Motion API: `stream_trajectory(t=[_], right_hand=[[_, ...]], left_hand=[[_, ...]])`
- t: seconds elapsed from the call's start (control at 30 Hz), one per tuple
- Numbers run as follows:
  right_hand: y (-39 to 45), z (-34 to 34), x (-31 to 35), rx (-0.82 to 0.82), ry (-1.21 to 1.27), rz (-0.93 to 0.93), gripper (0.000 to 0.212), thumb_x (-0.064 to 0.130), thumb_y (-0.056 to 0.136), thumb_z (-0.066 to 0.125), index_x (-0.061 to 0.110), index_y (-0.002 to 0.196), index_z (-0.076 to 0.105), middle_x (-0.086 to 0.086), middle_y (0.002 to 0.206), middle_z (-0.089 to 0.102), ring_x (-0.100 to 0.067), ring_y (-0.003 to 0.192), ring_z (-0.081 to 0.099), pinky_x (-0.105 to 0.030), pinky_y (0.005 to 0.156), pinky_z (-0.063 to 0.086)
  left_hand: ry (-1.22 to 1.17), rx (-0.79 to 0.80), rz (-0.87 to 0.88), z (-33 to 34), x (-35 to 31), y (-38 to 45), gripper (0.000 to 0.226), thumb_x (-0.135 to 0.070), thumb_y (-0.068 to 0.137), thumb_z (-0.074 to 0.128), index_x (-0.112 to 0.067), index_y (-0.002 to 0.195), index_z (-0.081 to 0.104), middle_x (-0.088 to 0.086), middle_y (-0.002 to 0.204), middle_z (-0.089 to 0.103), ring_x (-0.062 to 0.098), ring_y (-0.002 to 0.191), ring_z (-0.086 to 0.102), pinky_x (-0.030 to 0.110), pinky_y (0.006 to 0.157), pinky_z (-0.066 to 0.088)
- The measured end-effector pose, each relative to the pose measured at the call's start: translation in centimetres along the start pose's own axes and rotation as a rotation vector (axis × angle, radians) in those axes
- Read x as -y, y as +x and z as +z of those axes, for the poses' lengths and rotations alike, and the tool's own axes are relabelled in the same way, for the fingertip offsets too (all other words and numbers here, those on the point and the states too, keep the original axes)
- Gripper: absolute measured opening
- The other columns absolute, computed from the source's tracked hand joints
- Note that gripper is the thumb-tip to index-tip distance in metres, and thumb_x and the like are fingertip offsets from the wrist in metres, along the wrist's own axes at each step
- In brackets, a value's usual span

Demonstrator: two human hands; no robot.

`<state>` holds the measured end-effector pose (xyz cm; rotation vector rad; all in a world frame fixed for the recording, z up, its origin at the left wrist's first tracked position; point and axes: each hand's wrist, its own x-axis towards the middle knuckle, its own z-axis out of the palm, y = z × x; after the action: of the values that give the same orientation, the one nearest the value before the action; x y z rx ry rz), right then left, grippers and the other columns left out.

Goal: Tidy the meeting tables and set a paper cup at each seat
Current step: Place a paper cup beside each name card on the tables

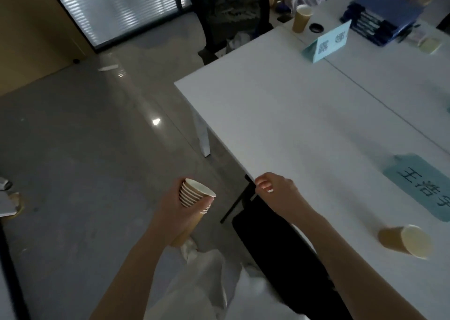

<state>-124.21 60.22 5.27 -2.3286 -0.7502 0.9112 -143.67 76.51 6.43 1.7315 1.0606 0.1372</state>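
Off the tabletop's near left edge, the left hand grips a nested stack of paper cups held over the floor, rims tilted toward the table. The right hand is at that same edge, fingers curled with nothing visibly in them. One paper cup sits near the near right edge, beside a teal name card. Another cup stands at the far edge, near a folded teal sign and a stack of blue binders.
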Motion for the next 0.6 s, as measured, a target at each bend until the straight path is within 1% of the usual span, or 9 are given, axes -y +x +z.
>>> stream_trajectory(t=[0.03, 0.1, 0.17, 0.27, 0.33, 0.43, 0.5, 0.57, 0.6], right_hand=[[1.0, 1.1, 1.8, 0.018, -0.005, -0.006, 0.02, 0.022, 0.09, 0.056, 0.02, 0.108, 0.064, 0.007, 0.099, 0.068, -0.01, 0.093, 0.063, -0.01, 0.072, 0.04], [3.7, 3.8, 6.2, 0.057, -0.007, -0.004, 0.023, 0.021, 0.09, 0.056, 0.015, 0.111, 0.064, 0.003, 0.105, 0.069, -0.013, 0.096, 0.064, -0.015, 0.078, 0.042], [5.2, 5.8, 9.7, 0.1, 0.019, 0.008, 0.023, 0.02, 0.09, 0.057, 0.013, 0.111, 0.064, 0.001, 0.107, 0.068, -0.013, 0.098, 0.063, -0.019, 0.084, 0.044], [8.2, 8.7, 14.8, 0.131, 0.075, -0.007, 0.021, 0.019, 0.089, 0.058, 0.015, 0.108, 0.065, 0.001, 0.106, 0.068, -0.011, 0.096, 0.063, -0.022, 0.09, 0.047], [10.1, 9.6, 17.5, 0.155, 0.114, -0.019, 0.021, 0.02, 0.089, 0.059, 0.016, 0.109, 0.065, 0.001, 0.106, 0.069, -0.011, 0.097, 0.064, -0.022, 0.092, 0.048], [13.3, 10.3, 20.8, 0.211, 0.217, -0.012, 0.026, 0.022, 0.087, 0.065, 0.015, 0.112, 0.064, 0.001, 0.104, 0.069, -0.009, 0.095, 0.065, -0.027, 0.094, 0.05], [15.9, 10.2, 22.7, 0.231, 0.277, -0.028, 0.031, 0.024, 0.085, 0.067, 0.015, 0.115, 0.062, 0.001, 0.103, 0.07, -0.01, 0.095, 0.065, -0.029, 0.094, 0.051], [18.8, 9.5, 24.4, 0.222, 0.282, -0.068, 0.036, 0.028, 0.085, 0.069, 0.016, 0.117, 0.059, 0.001, 0.107, 0.068, -0.011, 0.097, 0.065, -0.03, 0.093, 0.051], [20.0, 9.1, 25.2, 0.232, 0.278, -0.083, 0.038, 0.03, 0.084, 0.069, 0.018, 0.119, 0.057, 0.003, 0.109, 0.066, -0.011, 0.098, 0.064, -0.027, 0.091, 0.051]], left_hand=[[-0.02, -0.034, -0.006, -1.8, 0.1, 1.1, 0.055, -0.054, 0.057, 0.082, -0.035, 0.101, 0.055, -0.012, 0.09, 0.068, -0.003, 0.078, 0.064, 0.018, 0.069, 0.046], [-0.066, -0.1, 0.002, -6.1, 0.6, 3.7, 0.064, -0.053, 0.06, 0.083, -0.035, 0.112, 0.051, -0.016, 0.096, 0.064, -0.003, 0.084, 0.062, 0.018, 0.071, 0.045], [-0.104, -0.137, 0.032, -8.8, 0.5, 5.6, 0.062, -0.039, 0.07, 0.085, -0.036, 0.118, 0.046, -0.017, 0.098, 0.062, -0.004, 0.084, 0.062, 0.015, 0.07, 0.045], [-0.204, -0.166, 0.037, -12.7, 0.6, 9.9, 0.058, -0.021, 0.076, 0.082, -0.029, 0.12, 0.045, -0.011, 0.1, 0.06, -0.009, 0.078, 0.061, 0.011, 0.063, 0.048], [-0.255, -0.18, 0.02, -14.2, 0.4, 12.9, 0.057, -0.015, 0.078, 0.079, -0.022, 0.123, 0.045, -0.003, 0.105, 0.059, -0.003, 0.079, 0.061, 0.008, 0.061, 0.048], [-0.283, -0.219, 0.017, -15.6, -0.3, 17.6, 0.055, -0.015, 0.079, 0.078, -0.016, 0.122, 0.042, 0.0, 0.107, 0.057, -0.003, 0.077, 0.06, 0.007, 0.06, 0.047], [-0.305, -0.22, 0.002, -16.1, -1.1, 21.3, 0.056, -0.018, 0.08, 0.078, -0.014, 0.122, 0.041, 0.001, 0.108, 0.057, -0.002, 0.079, 0.06, 0.008, 0.062, 0.047], [-0.329, -0.214, -0.012, -16.3, -2.3, 25.0, 0.056, -0.023, 0.08, 0.078, -0.014, 0.121, 0.041, 0.001, 0.11, 0.057, 0.001, 0.082, 0.06, 0.012, 0.067, 0.048], [-0.348, -0.219, -0.032, -16.5, -3.1, 26.5, 0.056, -0.027, 0.079, 0.078, -0.016, 0.12, 0.041, 0.002, 0.111, 0.058, 0.002, 0.083, 0.06, 0.015, 0.069, 0.047]])
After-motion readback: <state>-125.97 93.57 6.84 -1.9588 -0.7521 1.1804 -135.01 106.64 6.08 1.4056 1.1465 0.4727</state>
